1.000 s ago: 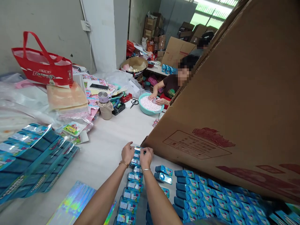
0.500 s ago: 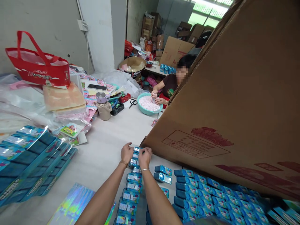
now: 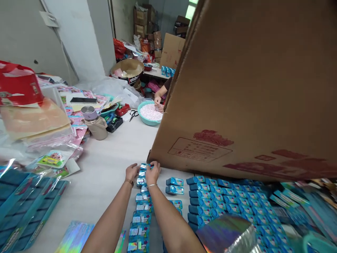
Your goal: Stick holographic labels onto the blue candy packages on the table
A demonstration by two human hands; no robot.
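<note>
At the far end of a long row of small blue tins (image 3: 143, 197), my two hands flank the last tins. My left hand (image 3: 132, 172) is at the row's left side, fingers bent against the end tin (image 3: 143, 166). On the other side, my right hand (image 3: 153, 173) has its fingers curled onto the same tin, partly hiding it. Pale labels show on the tops of the row. Just right of my right forearm stand two separate blue tins (image 3: 174, 185), and beyond them a large block of blue tins (image 3: 218, 200).
A big cardboard box (image 3: 237, 88) leans over the right side. Wrapped blue packs (image 3: 26, 200) and a shiny holographic sheet (image 3: 75, 235) lie left. Farther back are a flask (image 3: 95, 123), scissors (image 3: 133, 114) and a teal basin (image 3: 151, 122) of pale pellets, with another person's hand (image 3: 157, 100).
My view has swung to the right, so the scene slides left and more of the tin block shows. Both hands stay at the row's far end. The other person is now mostly behind the cardboard.
</note>
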